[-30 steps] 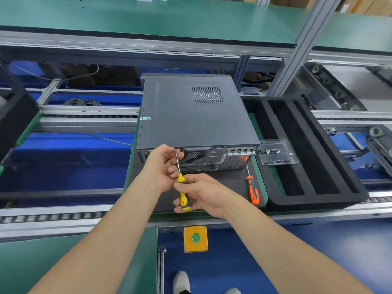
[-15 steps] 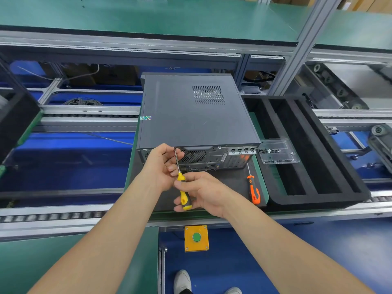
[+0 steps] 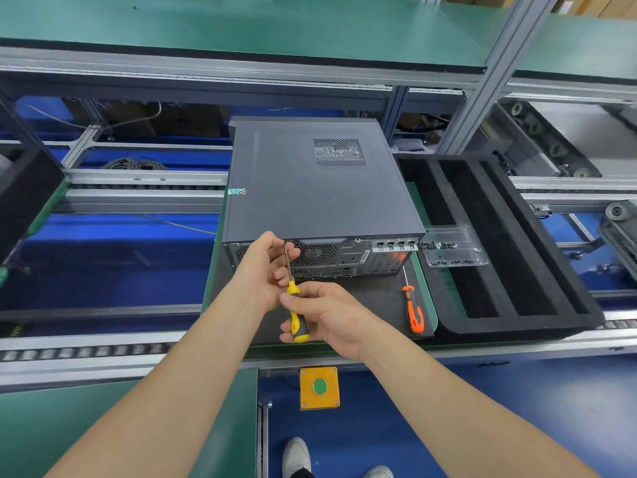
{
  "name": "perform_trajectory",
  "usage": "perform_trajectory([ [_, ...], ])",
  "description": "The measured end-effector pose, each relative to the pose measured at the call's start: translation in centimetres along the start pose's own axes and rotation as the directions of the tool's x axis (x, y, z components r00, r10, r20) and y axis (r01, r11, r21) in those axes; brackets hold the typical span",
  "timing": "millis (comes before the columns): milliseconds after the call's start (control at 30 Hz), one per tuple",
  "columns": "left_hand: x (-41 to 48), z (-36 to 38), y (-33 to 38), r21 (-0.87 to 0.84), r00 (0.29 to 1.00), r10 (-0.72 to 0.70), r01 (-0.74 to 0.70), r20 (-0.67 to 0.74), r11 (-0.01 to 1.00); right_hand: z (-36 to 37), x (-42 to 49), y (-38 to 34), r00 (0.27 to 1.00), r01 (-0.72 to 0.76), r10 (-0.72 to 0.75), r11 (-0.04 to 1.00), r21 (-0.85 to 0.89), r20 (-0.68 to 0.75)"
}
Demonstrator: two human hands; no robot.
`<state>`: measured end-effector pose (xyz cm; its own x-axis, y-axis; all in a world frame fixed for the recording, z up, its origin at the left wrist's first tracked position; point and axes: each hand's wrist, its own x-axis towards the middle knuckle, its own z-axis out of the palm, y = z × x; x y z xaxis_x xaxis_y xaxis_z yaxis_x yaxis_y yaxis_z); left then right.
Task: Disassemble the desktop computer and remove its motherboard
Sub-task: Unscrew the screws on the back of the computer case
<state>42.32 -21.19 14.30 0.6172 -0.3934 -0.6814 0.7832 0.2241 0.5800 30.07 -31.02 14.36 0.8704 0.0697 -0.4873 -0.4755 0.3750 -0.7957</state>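
A dark grey desktop computer (image 3: 310, 188) lies flat on a black mat, its rear panel facing me and its cover closed. My right hand (image 3: 327, 313) grips the handle of a yellow screwdriver (image 3: 295, 313). Its shaft points up to the top edge of the rear panel, left of the fan grille. My left hand (image 3: 263, 267) pinches the shaft near the tip, right against the panel. An orange screwdriver (image 3: 413, 310) lies on the mat to the right of my hands.
A black foam tray (image 3: 499, 243) with long slots sits right of the computer. On its left edge rests a clear plastic box (image 3: 451, 248) with small screws. A yellow box with a green button (image 3: 319, 387) hangs below the conveyor edge. Rails and rollers run on both sides.
My hands and the yellow screwdriver stay at the same spot on the rear panel. My right fingers have shifted slightly on the handle.
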Motion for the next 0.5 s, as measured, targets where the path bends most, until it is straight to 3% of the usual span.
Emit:
perform_trajectory([
  [267,0.0,-0.9,0.4,0.019,0.998,-0.009,0.008,0.058,1.000,0.2,-0.2,1.2,0.999,0.027,-0.020,0.988,0.154,-0.045],
  [500,-0.1,-1.6,0.3,0.029,0.992,0.012,-0.015,0.124,0.999,0.9,0.5,0.6,0.988,0.008,-0.001,0.999,0.041,-0.155],
])
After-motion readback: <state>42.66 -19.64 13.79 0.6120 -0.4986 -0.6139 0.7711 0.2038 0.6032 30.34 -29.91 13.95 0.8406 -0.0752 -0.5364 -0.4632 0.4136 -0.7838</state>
